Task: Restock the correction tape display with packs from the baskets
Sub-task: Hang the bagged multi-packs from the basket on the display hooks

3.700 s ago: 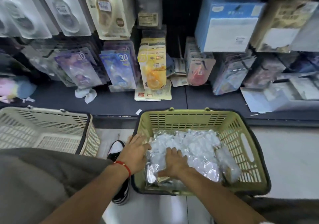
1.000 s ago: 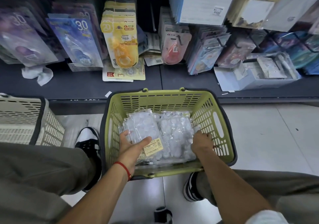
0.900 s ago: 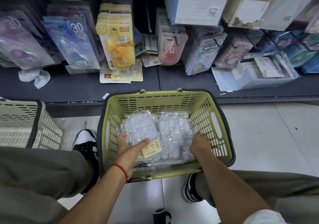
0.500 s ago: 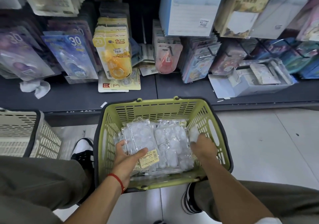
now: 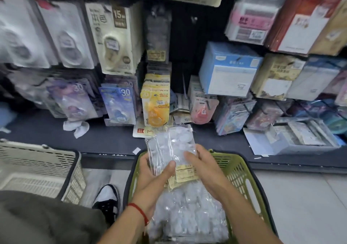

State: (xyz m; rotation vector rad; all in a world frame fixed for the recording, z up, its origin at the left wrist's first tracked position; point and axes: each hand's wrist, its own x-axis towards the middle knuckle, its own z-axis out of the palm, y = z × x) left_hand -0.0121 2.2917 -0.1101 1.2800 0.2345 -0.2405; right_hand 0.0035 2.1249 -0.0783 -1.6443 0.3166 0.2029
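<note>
Clear plastic pack [image 5: 171, 146] of white correction tapes is up above the green basket [image 5: 242, 170], held in front of the dark shelf [image 5: 105, 140]. My left hand [image 5: 152, 176] grips it from the left, thumb across the front near the yellow label [image 5: 185, 172], fingers curled behind. My right hand [image 5: 203, 168] holds the right edge, fingers wrapped round the side, thumb on the front. Pack is roughly upright, top tilted toward the display. More clear packs [image 5: 187, 211] lie stacked in the green basket below my wrists. Red cord bracelet [image 5: 139, 211] on the left wrist. Beige basket [image 5: 37, 168] sits on the floor to the left, apart from the green one; cannot tell its contents. Black-and-white shoe [image 5: 108, 199] is on the floor between the two baskets. On the display, hanging carded tapes: purple "30" card [image 5: 75, 101], blue "30" card [image 5: 118, 103], yellow card [image 5: 155, 106], pink one [image 5: 201, 110]. Beige "15m" card [image 5: 114, 37] hangs above those. Blue box [image 5: 229, 69] to the right, upper row. Open cardboard tray [image 5: 293, 138] on the shelf at right holds flat packs. Crumpled white scrap [image 5: 77, 127] lies on the shelf at left. Frame is motion-blurred, small print unreadable.
</note>
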